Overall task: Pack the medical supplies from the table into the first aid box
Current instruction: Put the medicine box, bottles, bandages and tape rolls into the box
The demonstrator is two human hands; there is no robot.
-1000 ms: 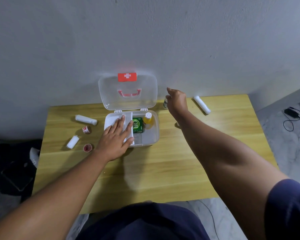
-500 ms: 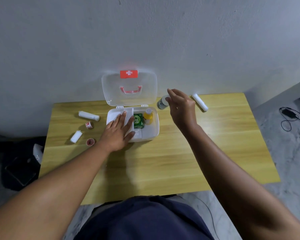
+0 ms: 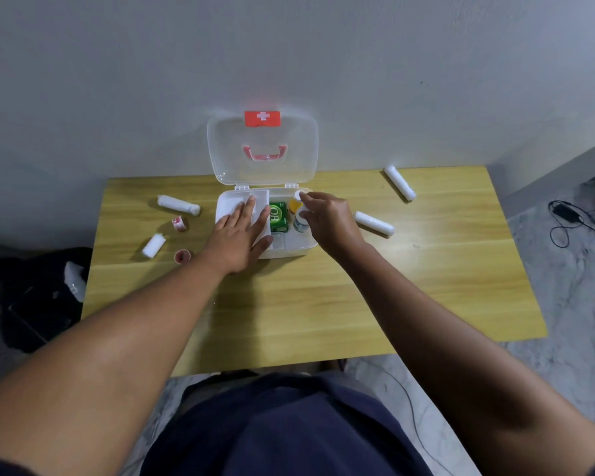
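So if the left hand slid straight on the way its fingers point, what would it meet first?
Probably the open lid of the first aid box, close to the hinge. The left hand lies flat on the box's left side with its fingers aimed at the back. Depth is unclear from this view.

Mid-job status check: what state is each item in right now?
First aid box: lid open, upright.
Left hand: flat on the white tray.
Right hand: holds small bottle inside the box.
Green packet: lying in the box.
Yellow bottle: standing in the box.
Gauze rolls: four, lying on the table.
Tape rolls: two, on the table.
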